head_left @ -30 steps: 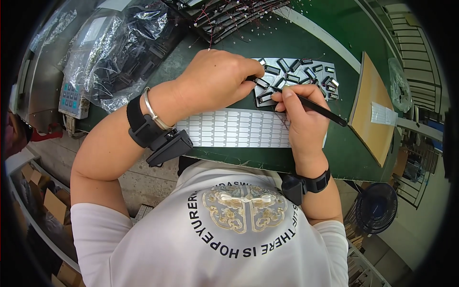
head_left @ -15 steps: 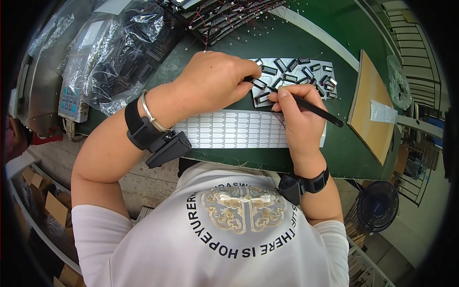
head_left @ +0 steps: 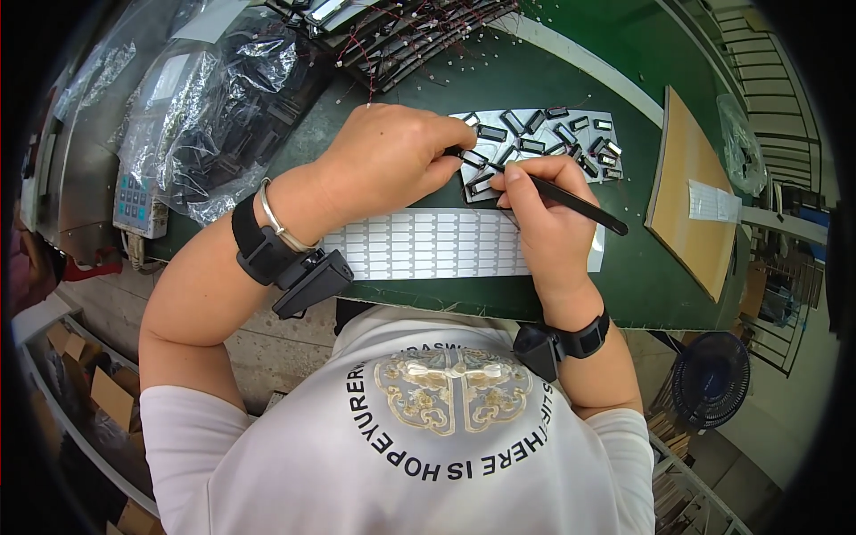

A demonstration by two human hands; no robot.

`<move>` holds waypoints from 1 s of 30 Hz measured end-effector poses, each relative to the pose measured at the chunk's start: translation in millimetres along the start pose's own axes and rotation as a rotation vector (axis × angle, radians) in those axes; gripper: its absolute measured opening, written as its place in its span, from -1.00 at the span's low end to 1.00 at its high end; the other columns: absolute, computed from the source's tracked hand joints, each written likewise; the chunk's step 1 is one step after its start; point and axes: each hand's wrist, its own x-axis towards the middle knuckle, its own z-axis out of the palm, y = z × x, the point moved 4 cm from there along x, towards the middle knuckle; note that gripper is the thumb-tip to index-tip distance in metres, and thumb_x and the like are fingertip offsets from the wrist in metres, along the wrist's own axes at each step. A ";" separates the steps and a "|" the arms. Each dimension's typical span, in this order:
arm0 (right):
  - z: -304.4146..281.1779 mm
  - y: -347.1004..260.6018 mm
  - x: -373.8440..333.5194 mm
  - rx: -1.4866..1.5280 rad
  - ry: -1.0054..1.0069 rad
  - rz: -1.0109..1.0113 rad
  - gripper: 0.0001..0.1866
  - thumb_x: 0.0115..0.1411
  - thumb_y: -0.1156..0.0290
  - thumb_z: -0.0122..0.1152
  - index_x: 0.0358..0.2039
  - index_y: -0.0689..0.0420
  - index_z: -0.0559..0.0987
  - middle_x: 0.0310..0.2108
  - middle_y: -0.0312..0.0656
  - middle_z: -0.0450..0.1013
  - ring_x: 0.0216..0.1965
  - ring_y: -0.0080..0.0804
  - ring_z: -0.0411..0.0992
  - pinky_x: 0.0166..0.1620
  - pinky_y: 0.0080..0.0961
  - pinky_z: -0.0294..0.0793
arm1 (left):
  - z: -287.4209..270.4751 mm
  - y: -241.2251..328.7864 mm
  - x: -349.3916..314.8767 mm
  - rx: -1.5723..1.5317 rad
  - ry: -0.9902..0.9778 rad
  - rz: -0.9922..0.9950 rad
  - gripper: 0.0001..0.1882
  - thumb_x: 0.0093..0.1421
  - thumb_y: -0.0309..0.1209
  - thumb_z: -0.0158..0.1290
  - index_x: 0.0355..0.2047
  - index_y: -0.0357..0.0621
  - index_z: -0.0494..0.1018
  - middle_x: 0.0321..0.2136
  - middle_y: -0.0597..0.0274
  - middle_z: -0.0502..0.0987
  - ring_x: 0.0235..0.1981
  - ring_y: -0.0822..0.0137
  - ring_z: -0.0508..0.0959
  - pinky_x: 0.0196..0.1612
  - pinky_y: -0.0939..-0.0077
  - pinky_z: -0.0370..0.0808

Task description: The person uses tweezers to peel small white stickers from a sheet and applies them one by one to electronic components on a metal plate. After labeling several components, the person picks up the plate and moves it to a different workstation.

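My left hand (head_left: 392, 156) pinches a small black rectangular part (head_left: 473, 160) at its left end, above the table. In my right hand (head_left: 548, 205) is a pair of black tweezers (head_left: 584, 208), with the tips at the part's right side. Fingers partly cover where tips and part meet. Just beyond, a silvery sheet (head_left: 481, 191) carries several similar black parts (head_left: 532, 145) with pale faces, lying at various angles. Between my forearms lies a white sheet of small rectangular labels (head_left: 428, 245), flat on the green table.
Black strips with thin red wires (head_left: 419, 45) are piled at the back. Plastic bags (head_left: 241, 98) hold dark parts at the left, beside a keypad device (head_left: 138, 201). A cardboard panel (head_left: 691, 201) leans at the right, near a fan (head_left: 711, 381) below table height.
Both hands have shifted very slightly left along with the part and tweezers, while the whole view moved a little. The grips look the same.
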 end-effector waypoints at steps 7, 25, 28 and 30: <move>-5.9 4.3 2.0 -0.045 -0.016 -0.024 -0.94 0.14 0.56 0.12 -0.39 0.26 0.43 -0.46 -0.15 0.50 -0.47 -0.59 0.42 -0.36 -0.67 0.44 | -6.7 30.7 -5.8 0.301 0.026 0.251 -0.74 -0.06 -0.45 0.05 -0.29 -0.05 0.52 -0.68 0.27 0.44 -0.59 0.25 0.49 -0.53 0.38 0.39; -8.6 -3.9 3.2 0.069 -0.008 -0.015 -0.93 0.11 0.53 0.13 -0.41 0.24 0.45 -0.50 -0.19 0.50 -0.50 -0.62 0.40 -0.43 -0.71 0.36 | 0.9 43.7 -19.9 0.659 -0.080 0.335 -0.62 -0.05 -0.44 -0.02 -0.15 -0.13 0.50 -0.69 0.38 0.36 -0.62 0.39 0.41 -0.54 0.47 0.30; -26.5 -28.1 -5.6 0.175 -0.003 -0.053 -0.93 0.11 0.53 0.14 -0.41 0.25 0.45 -0.50 -0.18 0.50 -0.50 -0.62 0.41 -0.44 -0.72 0.35 | -2.5 46.1 -19.2 0.648 -0.082 0.330 -0.62 -0.06 -0.44 -0.02 -0.16 -0.13 0.50 -0.69 0.39 0.35 -0.62 0.38 0.40 -0.55 0.46 0.29; -45.3 -34.8 -13.8 0.212 0.002 -0.054 -0.92 0.11 0.53 0.15 -0.41 0.25 0.45 -0.49 -0.17 0.50 -0.50 -0.61 0.41 -0.44 -0.73 0.34 | -6.8 51.0 -16.6 0.616 -0.080 0.315 -0.62 -0.06 -0.44 -0.01 -0.17 -0.13 0.49 -0.69 0.40 0.33 -0.63 0.38 0.39 -0.55 0.44 0.28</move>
